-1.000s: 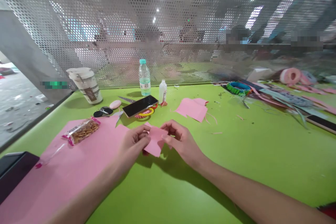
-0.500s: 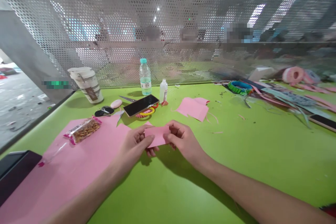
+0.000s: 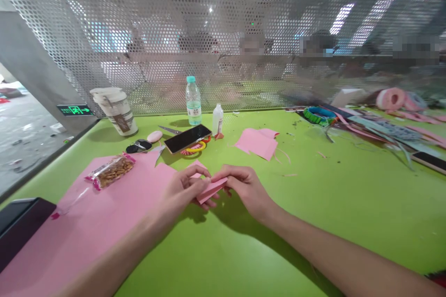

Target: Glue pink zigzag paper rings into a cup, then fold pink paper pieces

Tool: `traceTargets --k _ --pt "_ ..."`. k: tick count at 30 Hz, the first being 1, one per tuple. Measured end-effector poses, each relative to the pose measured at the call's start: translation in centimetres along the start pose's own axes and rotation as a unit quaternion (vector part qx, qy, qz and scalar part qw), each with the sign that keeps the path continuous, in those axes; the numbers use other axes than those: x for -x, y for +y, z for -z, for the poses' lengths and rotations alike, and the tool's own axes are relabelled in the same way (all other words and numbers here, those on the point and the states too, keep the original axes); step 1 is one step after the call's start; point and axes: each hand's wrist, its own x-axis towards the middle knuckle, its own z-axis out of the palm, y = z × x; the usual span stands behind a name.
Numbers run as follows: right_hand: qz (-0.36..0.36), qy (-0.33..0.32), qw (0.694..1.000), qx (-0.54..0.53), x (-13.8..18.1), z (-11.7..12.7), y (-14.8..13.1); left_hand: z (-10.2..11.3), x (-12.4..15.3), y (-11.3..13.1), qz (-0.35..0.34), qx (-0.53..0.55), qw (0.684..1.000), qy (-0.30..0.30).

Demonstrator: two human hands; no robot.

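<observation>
A small folded piece of pink paper point(image 3: 211, 190) is held up between both hands, tilted, with an open fold showing along its edge. My left hand point(image 3: 190, 188) pinches its left end between thumb and fingers. At the other end, the thumb and fingers of my right hand point(image 3: 242, 185) close on its upper right edge. Beneath my left arm spreads a large pink sheet point(image 3: 114, 213). Just beyond the hands lie a phone point(image 3: 188, 138) and scissors with yellow and red handles point(image 3: 199, 146), partly under the phone.
A water bottle point(image 3: 193, 104), a small white bottle point(image 3: 218, 119) and a paper cup point(image 3: 116, 113) stand at the back by the mesh panel point(image 3: 244, 79). Pink scraps point(image 3: 259, 143) lie behind my right hand. A nut packet point(image 3: 113, 171) rests on the sheet; strips point(image 3: 379, 125) pile up right.
The pink paper has turned from nearly flat, facing me, to tilted with its fold showing. My right fingers have shifted over its upper edge. Things on the table have stayed put.
</observation>
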Motion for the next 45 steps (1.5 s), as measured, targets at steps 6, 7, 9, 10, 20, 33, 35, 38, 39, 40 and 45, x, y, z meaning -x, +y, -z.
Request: traceTargets --k 6,7,9,10,20,33,35,38,39,40,45 --pt "-0.013 -0.019 0.999 0.038 0.3 -0.1 -0.1 0.0 -0.6 0.0 0.003 -0.035 0.999 0.031" --pt "-0.012 -0.021 0.998 0.054 0.4 -0.1 -0.1 0.1 -0.7 0.0 0.005 -0.039 0.999 0.035" --pt "-0.001 -0.018 0.997 0.081 0.4 -0.2 -0.1 0.2 -0.8 0.0 0.011 -0.041 0.998 0.036" --pt "0.005 -0.016 0.996 0.089 0.4 -0.3 -0.1 0.2 -0.9 -0.1 0.012 -0.038 0.999 0.036" --pt "-0.001 -0.010 0.993 0.114 0.3 -0.3 -0.6 0.3 -0.8 -0.2 0.017 -0.035 0.999 0.028" --pt "0.002 -0.010 0.994 0.113 0.3 -0.3 -0.6 0.2 -1.0 -0.3 0.018 -0.042 0.998 0.036" --pt "-0.003 -0.019 0.994 0.107 0.4 -0.3 -0.5 0.1 -1.0 -0.3 0.018 -0.049 0.998 0.036" --pt "-0.010 -0.027 0.996 0.087 0.4 -0.4 -0.4 -0.1 -1.0 -0.2 0.017 -0.056 0.998 0.034" --pt "-0.008 -0.026 0.996 0.083 0.4 -0.4 -0.4 -0.1 -1.0 -0.2 0.016 -0.058 0.998 0.033" --pt "-0.002 -0.025 0.996 0.083 0.4 -0.4 -0.4 -0.1 -1.0 -0.3 0.017 -0.059 0.998 0.033" --pt "0.022 -0.005 0.993 0.117 0.3 -0.2 -0.4 0.2 -1.1 -0.8 0.040 -0.047 0.997 0.052"
